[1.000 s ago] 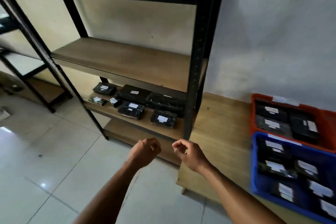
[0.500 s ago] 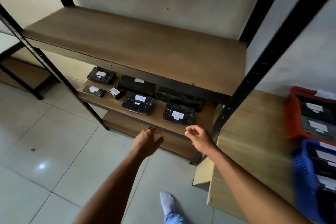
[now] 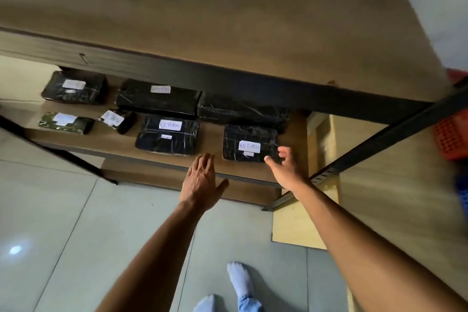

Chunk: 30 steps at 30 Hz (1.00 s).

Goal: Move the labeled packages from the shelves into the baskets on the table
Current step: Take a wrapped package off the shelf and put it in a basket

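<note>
Black-wrapped package (image 3: 249, 143) marked RETURN lies near the shelf's (image 3: 211, 140) front right corner, with the left hand (image 3: 202, 181) and right hand (image 3: 286, 168) reaching towards it, fingers (image 3: 203, 163) wide and empty, so the pick-up is just starting and calls for gripping its sides.

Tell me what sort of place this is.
Likely a small stockroom for sorting parcels: a metal shelf rack, a black wrapped package labelled RETURN, and a red plastic basket at the right.

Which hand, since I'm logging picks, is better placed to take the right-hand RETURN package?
The right hand: its open fingers are at the package's near right corner, while the left hand hovers short of the shelf.
</note>
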Available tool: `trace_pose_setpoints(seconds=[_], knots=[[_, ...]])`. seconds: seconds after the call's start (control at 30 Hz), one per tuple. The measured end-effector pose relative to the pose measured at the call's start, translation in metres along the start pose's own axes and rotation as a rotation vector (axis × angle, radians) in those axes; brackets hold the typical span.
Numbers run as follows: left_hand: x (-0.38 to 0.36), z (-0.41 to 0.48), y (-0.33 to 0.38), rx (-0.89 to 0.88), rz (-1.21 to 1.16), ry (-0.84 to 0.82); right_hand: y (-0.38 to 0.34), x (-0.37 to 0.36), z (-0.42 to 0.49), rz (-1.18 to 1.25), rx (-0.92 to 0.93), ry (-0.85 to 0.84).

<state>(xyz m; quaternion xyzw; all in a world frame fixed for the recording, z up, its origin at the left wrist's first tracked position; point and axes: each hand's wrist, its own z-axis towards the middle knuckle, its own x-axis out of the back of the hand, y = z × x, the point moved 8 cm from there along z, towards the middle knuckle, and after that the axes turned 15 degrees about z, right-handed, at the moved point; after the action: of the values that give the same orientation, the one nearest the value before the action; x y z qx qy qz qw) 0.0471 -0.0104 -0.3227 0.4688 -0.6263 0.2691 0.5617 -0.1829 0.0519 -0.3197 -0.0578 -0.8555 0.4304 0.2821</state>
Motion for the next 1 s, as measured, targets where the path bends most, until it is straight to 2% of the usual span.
trace_pose_setpoints(seconds=[0.1,0.2,0.43,0.77,0.9,1.0], knots=[[-0.022,0.022,-0.002,-0.070,0.007,0.078,0.009,-0.003,0.015,-0.045,0.028,0.140],[-0.042,0.041,-0.003,-0.102,0.014,0.141,0.023,-0.008,0.031,-0.044,0.018,0.204],[-0.090,0.076,-0.015,-0.055,0.132,0.101,0.028,-0.023,0.065,0.042,-0.023,0.187],[-0.091,0.078,-0.011,-0.045,0.239,0.249,0.026,-0.030,0.078,0.070,0.010,0.324],[-0.092,0.078,-0.011,-0.041,0.240,0.217,0.027,-0.029,0.061,0.113,0.025,0.318],[-0.092,0.076,-0.013,-0.060,0.180,0.116,0.028,-0.028,0.044,0.130,0.010,0.298]])
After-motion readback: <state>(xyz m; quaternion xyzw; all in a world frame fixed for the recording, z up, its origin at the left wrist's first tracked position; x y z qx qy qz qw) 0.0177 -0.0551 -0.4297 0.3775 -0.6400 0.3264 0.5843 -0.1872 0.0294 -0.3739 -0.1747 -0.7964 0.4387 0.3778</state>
